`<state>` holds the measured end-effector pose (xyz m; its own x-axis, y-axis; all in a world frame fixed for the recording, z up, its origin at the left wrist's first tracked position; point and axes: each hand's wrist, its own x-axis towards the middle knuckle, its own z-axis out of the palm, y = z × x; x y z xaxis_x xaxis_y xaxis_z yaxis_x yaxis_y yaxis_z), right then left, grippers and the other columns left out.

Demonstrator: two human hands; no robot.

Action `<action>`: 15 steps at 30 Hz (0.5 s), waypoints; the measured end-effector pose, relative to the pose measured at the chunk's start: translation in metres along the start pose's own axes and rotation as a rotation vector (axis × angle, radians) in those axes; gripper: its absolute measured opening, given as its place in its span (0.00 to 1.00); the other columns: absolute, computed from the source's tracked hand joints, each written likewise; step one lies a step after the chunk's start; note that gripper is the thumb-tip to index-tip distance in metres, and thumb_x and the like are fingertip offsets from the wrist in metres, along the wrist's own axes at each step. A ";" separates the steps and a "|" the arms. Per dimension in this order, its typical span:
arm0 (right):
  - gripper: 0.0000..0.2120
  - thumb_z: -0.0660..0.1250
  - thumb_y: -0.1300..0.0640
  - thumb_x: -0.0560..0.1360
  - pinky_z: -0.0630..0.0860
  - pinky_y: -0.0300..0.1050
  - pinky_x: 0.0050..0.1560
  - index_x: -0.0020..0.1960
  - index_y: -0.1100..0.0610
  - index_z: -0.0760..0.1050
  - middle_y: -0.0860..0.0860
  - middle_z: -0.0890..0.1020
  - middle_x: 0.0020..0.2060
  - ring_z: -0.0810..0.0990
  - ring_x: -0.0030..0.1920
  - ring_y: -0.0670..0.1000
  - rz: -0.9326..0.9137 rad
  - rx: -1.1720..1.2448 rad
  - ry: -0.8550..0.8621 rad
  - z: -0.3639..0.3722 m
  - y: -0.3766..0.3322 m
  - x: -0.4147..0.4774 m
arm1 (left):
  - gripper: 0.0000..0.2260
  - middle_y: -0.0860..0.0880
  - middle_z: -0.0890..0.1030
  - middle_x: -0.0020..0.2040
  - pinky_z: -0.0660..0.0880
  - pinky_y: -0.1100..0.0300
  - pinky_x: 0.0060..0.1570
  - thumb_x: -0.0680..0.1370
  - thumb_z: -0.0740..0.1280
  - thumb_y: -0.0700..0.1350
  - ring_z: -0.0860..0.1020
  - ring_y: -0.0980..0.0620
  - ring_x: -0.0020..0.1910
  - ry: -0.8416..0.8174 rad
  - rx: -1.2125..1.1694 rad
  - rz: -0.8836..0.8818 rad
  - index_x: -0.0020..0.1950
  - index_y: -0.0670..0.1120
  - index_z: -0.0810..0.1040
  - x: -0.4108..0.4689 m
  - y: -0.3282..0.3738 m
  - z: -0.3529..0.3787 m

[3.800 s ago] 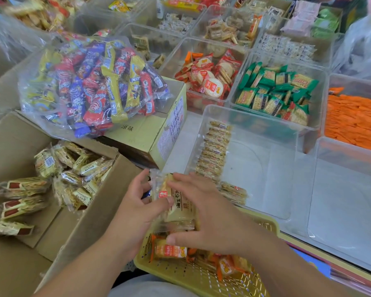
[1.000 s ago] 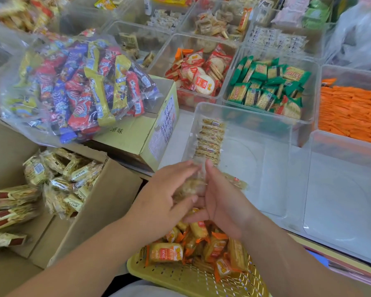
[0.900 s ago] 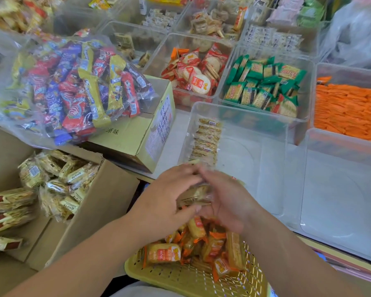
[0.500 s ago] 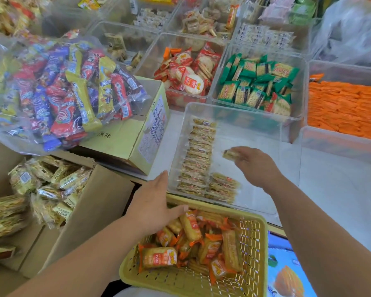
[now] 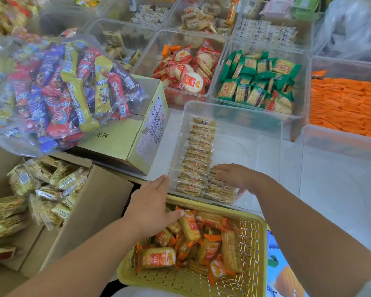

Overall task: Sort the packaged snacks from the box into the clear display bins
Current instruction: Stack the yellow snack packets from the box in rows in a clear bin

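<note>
A clear bin (image 5: 255,133) in front of me holds a neat row of clear-wrapped golden snack packs (image 5: 198,155) along its left side. My right hand (image 5: 236,176) lies flat inside the bin, fingers spread, on the near packs of a short second row (image 5: 220,190). My left hand (image 5: 151,205) rests open on the far rim of a yellow basket (image 5: 253,258), fingertips touching one of the orange-wrapped snacks (image 5: 189,228) in it. The cardboard box (image 5: 90,213) at left holds more clear-wrapped packs (image 5: 49,185).
A large clear bag of colourful bars (image 5: 58,91) lies on a green-yellow carton (image 5: 135,136). Behind stand bins of red rice crackers (image 5: 186,69), green biscuit packs (image 5: 257,80) and orange packs (image 5: 345,106). An empty-looking clear bin (image 5: 341,185) sits at right.
My hands parted. The right hand carried a pack into the bin, then drew back to the near second row and laid it down. The left hand stays on the basket.
</note>
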<state>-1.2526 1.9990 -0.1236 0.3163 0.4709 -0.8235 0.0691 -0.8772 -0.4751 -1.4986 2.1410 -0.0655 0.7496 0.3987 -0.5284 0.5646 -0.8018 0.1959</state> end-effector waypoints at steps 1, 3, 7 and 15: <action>0.23 0.58 0.50 0.83 0.85 0.52 0.37 0.77 0.40 0.62 0.50 0.65 0.77 0.72 0.69 0.58 0.008 -0.006 -0.012 0.000 0.000 0.002 | 0.49 0.52 0.51 0.85 0.59 0.49 0.77 0.75 0.61 0.73 0.54 0.46 0.81 -0.004 0.000 0.000 0.85 0.48 0.45 0.000 0.000 0.000; 0.24 0.57 0.49 0.82 0.85 0.53 0.38 0.77 0.40 0.61 0.49 0.63 0.78 0.72 0.68 0.57 0.014 -0.032 -0.031 0.000 0.000 0.005 | 0.49 0.52 0.51 0.85 0.59 0.48 0.78 0.75 0.61 0.73 0.54 0.46 0.82 -0.010 0.000 0.000 0.85 0.48 0.45 0.000 0.001 -0.001; 0.24 0.57 0.49 0.82 0.83 0.48 0.32 0.78 0.41 0.60 0.46 0.61 0.78 0.71 0.60 0.54 0.005 -0.080 -0.059 0.001 0.002 0.013 | 0.48 0.52 0.51 0.85 0.60 0.48 0.77 0.76 0.61 0.73 0.54 0.46 0.82 -0.017 0.001 -0.005 0.85 0.48 0.45 -0.001 0.003 -0.003; 0.26 0.51 0.44 0.83 0.73 0.53 0.62 0.80 0.45 0.54 0.54 0.66 0.76 0.71 0.70 0.59 -0.088 -0.294 0.043 0.010 0.002 0.007 | 0.47 0.51 0.51 0.85 0.56 0.48 0.79 0.77 0.63 0.70 0.51 0.46 0.83 -0.003 -0.068 0.003 0.85 0.49 0.45 -0.007 0.005 -0.008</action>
<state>-1.2593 2.0014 -0.1331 0.3365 0.5470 -0.7665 0.3666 -0.8258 -0.4284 -1.4981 2.1377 -0.0548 0.7501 0.3949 -0.5305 0.5847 -0.7709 0.2529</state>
